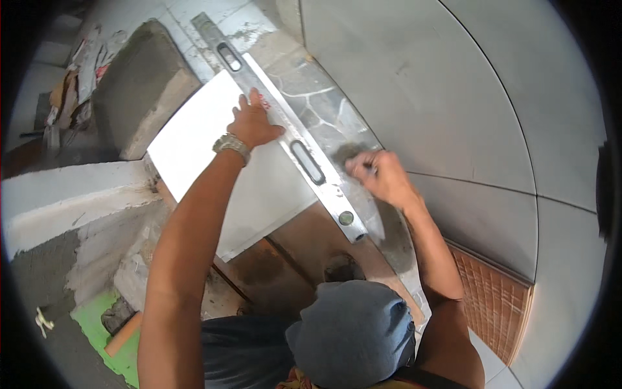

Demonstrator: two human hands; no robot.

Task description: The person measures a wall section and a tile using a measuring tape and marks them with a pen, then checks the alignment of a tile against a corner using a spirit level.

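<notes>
A large white tile lies beneath my left arm. Along its right edge runs a long silver spirit level with oblong cut-outs and a round vial near its close end. My left hand, with a watch on the wrist, rests with spread fingers on the tile and the side of the level. Just right of the level, my right hand is closed, its fingertips pinched over the grey mottled floor strip. What the pinch holds is too small and blurred to name.
Large grey wall panels rise on the right. A brown ribbed tile leans at their foot. Up left stands a mortar-covered block beside scrap debris. A green sheet lies lower left; a rounded grey-blue cloth shape fills the lower middle.
</notes>
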